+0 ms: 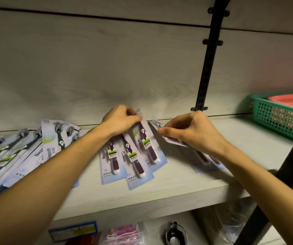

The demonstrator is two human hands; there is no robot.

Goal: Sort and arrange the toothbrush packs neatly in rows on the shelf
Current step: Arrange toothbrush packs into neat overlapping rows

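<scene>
We see three purple packs [133,156] fanned and overlapping mid-shelf, probably being squared into a row, and our left hand [121,119] curls its fingers over their top edges, palm down, forearm reaching in from lower left. Our right hand [191,129] pinches more packs [202,156], tilted and blurred, just beside the fan, thumb clamped along their edge. Black packs [18,152] lie jumbled at the left of the shelf [177,188], a green basket [280,117] far right.

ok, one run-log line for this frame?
left hand: grips purple packs | right hand: pinches pack | black packs: overlapping | rows: unfinished
</scene>
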